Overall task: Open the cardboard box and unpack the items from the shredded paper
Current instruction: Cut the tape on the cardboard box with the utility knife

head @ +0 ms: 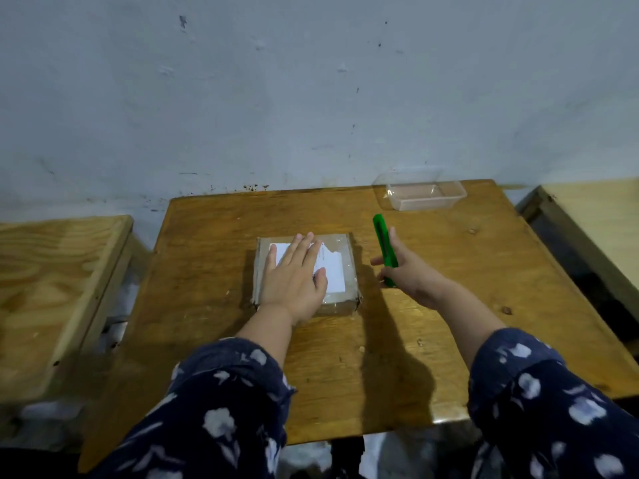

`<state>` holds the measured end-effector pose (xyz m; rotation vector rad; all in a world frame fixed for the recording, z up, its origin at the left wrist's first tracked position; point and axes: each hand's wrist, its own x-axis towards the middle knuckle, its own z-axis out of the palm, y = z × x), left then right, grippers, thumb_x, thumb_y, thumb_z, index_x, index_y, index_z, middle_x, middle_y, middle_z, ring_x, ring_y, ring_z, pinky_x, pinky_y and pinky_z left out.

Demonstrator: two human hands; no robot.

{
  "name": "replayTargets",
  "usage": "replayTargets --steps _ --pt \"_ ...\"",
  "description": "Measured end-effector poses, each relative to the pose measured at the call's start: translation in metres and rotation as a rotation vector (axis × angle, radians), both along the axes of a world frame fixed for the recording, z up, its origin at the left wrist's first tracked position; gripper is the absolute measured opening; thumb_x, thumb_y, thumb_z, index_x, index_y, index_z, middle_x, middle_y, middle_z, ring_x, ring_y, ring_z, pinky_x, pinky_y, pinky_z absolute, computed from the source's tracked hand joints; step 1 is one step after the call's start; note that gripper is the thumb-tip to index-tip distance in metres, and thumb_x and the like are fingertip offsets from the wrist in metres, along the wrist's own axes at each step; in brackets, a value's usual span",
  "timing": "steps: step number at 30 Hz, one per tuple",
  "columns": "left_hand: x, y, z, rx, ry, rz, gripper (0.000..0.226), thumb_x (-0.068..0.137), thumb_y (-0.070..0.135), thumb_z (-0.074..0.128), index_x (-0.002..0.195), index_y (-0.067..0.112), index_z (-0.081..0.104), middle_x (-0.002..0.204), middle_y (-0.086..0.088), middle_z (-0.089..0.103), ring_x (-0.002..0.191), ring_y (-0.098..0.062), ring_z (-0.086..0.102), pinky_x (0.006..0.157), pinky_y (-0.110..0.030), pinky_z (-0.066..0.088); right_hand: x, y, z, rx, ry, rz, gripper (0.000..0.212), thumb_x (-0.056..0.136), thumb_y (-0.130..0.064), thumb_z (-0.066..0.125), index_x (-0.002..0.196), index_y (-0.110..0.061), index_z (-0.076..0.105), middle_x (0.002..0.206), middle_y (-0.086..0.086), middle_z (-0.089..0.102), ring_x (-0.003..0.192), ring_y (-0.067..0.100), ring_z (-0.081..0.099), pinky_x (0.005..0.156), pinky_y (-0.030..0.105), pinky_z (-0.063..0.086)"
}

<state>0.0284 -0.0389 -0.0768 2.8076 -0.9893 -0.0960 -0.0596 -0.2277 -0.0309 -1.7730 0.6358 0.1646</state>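
Note:
A small cardboard box [342, 250], taped shut and bearing a white label, lies flat in the middle of the wooden table [449, 305]. My left hand [294, 278] rests palm down on its lid, fingers spread, covering most of the label. To the right of the box, my right hand [408, 271] holds a green utility knife [382, 240], its far end pointing away from me. The knife is apart from the box. No blade is visible from here.
A clear plastic container [425, 197] with its lid propped behind it stands at the table's far right corner. A light wooden stool or bench [52, 288] stands to the left, another table [594, 219] to the right. A grey wall is behind.

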Motion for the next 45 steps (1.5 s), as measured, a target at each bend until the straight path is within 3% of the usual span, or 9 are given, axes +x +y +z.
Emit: replayTargets --steps 8,13,19,25,31,36,39,42,45 --pt "-0.001 0.001 0.001 -0.002 -0.007 -0.005 0.058 0.099 0.042 0.017 0.153 0.024 0.01 0.162 0.007 0.001 0.148 -0.01 -0.004 0.119 -0.048 -0.001 -0.031 0.044 -0.003 -0.356 -0.104 -0.189 0.052 0.098 -0.015 0.046 0.145 -0.03 0.03 0.081 0.0 0.065 0.058 0.013 0.054 0.054 0.033 0.05" --pt "-0.001 0.0 0.001 -0.006 -0.02 0.002 0.058 0.099 0.042 0.018 0.153 0.024 0.011 0.162 0.007 0.003 0.148 -0.01 -0.002 0.119 -0.049 0.0 -0.029 0.064 -0.005 -0.636 -0.051 -0.158 0.046 0.097 -0.023 0.047 0.142 -0.03 0.038 0.085 0.005 0.071 0.064 0.023 0.064 0.061 0.043 0.056" --pt "0.0 0.0 0.0 -0.025 -0.025 -0.002 0.058 0.098 0.043 0.019 0.153 0.024 0.013 0.162 0.007 0.005 0.148 -0.011 -0.001 0.119 -0.049 0.0 -0.025 0.075 -0.002 -0.673 -0.023 -0.209 0.045 0.097 -0.026 0.046 0.142 -0.029 0.04 0.094 0.008 0.072 0.074 0.029 0.069 0.066 0.046 0.058" --pt "0.001 0.0 -0.001 -0.014 -0.024 -0.015 0.06 0.098 0.048 0.018 0.153 0.024 0.012 0.162 0.007 0.004 0.148 -0.011 -0.002 0.119 -0.049 0.0 -0.022 0.079 0.005 -0.709 0.0 -0.17 0.044 0.098 -0.025 0.045 0.142 -0.025 0.04 0.086 0.009 0.072 0.064 0.026 0.067 0.06 0.04 0.057" --pt "0.002 -0.001 0.001 0.03 -0.014 -0.026 0.061 0.099 0.05 0.014 0.153 0.024 0.008 0.162 0.006 -0.001 0.148 -0.011 -0.005 0.119 -0.049 -0.001 -0.012 0.079 0.017 -0.848 0.053 -0.071 0.045 0.098 -0.024 0.041 0.143 -0.023 0.039 0.095 0.011 0.071 0.081 0.027 0.066 0.057 0.03 0.045" --pt "0.001 -0.002 0.0 0.043 -0.015 -0.018 0.061 0.099 0.05 0.013 0.154 0.024 0.007 0.162 0.005 -0.003 0.148 -0.012 -0.006 0.119 -0.05 0.0 -0.014 0.079 0.025 -0.813 0.046 -0.083 0.044 0.093 -0.02 0.045 0.137 -0.023 0.049 0.104 0.012 0.071 0.087 0.029 0.067 0.062 0.032 0.05" --pt "0.001 -0.003 0.0 0.042 -0.015 -0.011 0.061 0.099 0.05 0.013 0.154 0.024 0.007 0.162 0.006 -0.003 0.148 -0.012 -0.007 0.119 -0.05 0.0 -0.024 0.081 0.024 -0.746 0.045 -0.097 0.044 0.09 -0.02 0.047 0.133 -0.025 0.053 0.101 0.011 0.072 0.077 0.029 0.066 0.06 0.034 0.052" --pt "0.001 -0.003 -0.001 0.041 -0.019 -0.004 0.061 0.099 0.05 0.014 0.154 0.024 0.007 0.162 0.006 -0.003 0.148 -0.012 -0.006 0.119 -0.05 0.0 -0.035 0.082 0.023 -0.713 0.042 -0.12 0.043 0.09 -0.019 0.048 0.133 -0.026 0.054 0.097 0.01 0.072 0.062 0.022 0.057 0.041 0.024 0.035" --pt "0.001 -0.003 -0.001 0.039 -0.032 -0.005 0.061 0.099 0.05 0.014 0.154 0.023 0.008 0.162 0.005 -0.001 0.148 -0.013 -0.005 0.119 -0.05 0.001 -0.046 0.086 0.022 -0.739 0.035 -0.118 0.043 0.09 -0.02 0.048 0.133 -0.026 0.054 0.091 0.01 0.072 0.054 0.017 0.05 0.038 0.022 0.028"
